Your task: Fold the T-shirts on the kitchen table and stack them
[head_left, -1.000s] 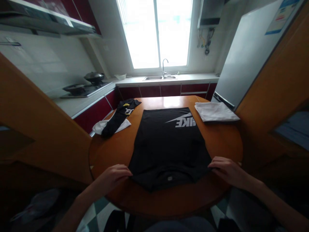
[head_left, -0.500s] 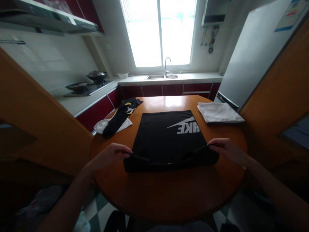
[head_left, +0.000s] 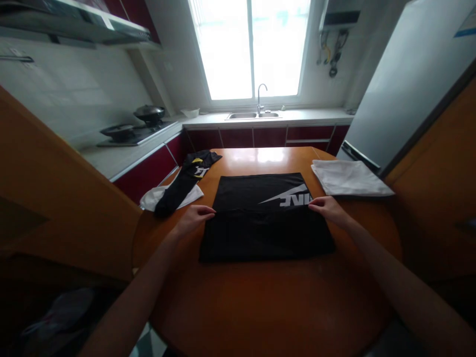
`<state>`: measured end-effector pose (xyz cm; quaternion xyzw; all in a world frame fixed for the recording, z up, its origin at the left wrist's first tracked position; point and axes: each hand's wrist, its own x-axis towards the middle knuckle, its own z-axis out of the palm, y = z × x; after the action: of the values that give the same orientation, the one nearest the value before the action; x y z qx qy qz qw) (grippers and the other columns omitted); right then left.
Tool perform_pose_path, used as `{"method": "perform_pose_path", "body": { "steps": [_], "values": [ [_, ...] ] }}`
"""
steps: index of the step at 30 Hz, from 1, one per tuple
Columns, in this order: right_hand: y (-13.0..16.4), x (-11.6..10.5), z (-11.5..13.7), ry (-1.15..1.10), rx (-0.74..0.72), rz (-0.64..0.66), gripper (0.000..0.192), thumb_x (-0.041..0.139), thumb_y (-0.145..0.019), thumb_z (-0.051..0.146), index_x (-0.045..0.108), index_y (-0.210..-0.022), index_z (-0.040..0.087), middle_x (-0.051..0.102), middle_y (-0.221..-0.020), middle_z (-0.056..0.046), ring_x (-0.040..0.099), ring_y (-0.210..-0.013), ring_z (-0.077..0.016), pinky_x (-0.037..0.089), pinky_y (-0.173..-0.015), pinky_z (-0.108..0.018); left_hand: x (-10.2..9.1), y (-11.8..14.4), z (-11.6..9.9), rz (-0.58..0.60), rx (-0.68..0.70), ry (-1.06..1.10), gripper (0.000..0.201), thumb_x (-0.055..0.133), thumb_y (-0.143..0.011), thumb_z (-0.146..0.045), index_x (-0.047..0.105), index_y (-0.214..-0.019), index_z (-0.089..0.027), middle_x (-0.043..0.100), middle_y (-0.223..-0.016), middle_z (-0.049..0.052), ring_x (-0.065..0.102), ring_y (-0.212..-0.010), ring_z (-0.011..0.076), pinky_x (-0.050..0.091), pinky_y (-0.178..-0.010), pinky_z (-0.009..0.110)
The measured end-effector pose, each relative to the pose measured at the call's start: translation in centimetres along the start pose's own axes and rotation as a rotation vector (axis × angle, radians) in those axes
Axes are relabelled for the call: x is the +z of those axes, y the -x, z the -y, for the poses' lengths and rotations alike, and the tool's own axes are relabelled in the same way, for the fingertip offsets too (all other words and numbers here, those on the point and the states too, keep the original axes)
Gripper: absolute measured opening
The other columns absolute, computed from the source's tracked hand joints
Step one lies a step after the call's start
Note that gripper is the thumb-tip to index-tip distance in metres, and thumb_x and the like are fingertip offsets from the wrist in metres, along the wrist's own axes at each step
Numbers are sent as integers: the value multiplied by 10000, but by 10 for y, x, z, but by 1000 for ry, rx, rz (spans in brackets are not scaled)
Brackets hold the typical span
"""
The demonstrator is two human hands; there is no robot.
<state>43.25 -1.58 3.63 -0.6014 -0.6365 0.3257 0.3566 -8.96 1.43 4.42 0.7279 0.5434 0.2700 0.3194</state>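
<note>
A black T-shirt (head_left: 260,235) with a large pale logo lies on the round wooden table (head_left: 267,302). Its near part is folded over, and the fold's edge partly covers the lettering. At the left corner of that edge, my left hand (head_left: 195,218) pinches the cloth between thumb and fingers. My right hand (head_left: 329,207) grips the opposite corner in the same way, just beside the letters. Both hands rest close to the tabletop.
To the left lie a dark garment with a yellow and white print (head_left: 193,173) and a white cloth (head_left: 152,197) under it. A folded white cloth (head_left: 351,177) sits at the right. Beyond are a stove with pans (head_left: 148,114), a sink (head_left: 241,115) and a fridge (head_left: 405,84).
Both hands have carried the shirt's near edge away from me and laid it over toward the logo. Part of the lettering is now covered. The view has shifted slightly.
</note>
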Motion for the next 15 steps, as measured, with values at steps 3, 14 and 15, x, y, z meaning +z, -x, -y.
{"method": "perform_pose_path", "body": {
  "steps": [3, 14, 15],
  "values": [
    [-12, -4, -5, 7, -9, -18, 330, 698, -708, 450, 788, -811, 149, 762, -806, -78, 670, -763, -220, 483, -683, -299, 0, -8, 2, -18, -2, 3, 330, 743, -741, -464, 791, -922, -192, 788, -936, 55, 723, -893, 237, 542, -809, 307],
    [-38, 13, -29, 92, 11, 46, 270, 675, -721, 371, 771, -777, 125, 756, -758, -81, 671, -715, -215, 476, -646, -291, 12, -13, 2, -45, -14, -50, 349, 707, -730, -488, 783, -894, -189, 790, -918, 63, 726, -891, 256, 549, -829, 345],
    [-38, 13, -27, 124, 2, 42, 260, 667, -736, 359, 771, -785, 126, 758, -770, -85, 678, -731, -221, 484, -659, -296, 12, -13, 2, -41, -14, -66, 343, 700, -742, -480, 781, -900, -187, 789, -920, 66, 726, -887, 255, 550, -829, 347]
  ]
}}
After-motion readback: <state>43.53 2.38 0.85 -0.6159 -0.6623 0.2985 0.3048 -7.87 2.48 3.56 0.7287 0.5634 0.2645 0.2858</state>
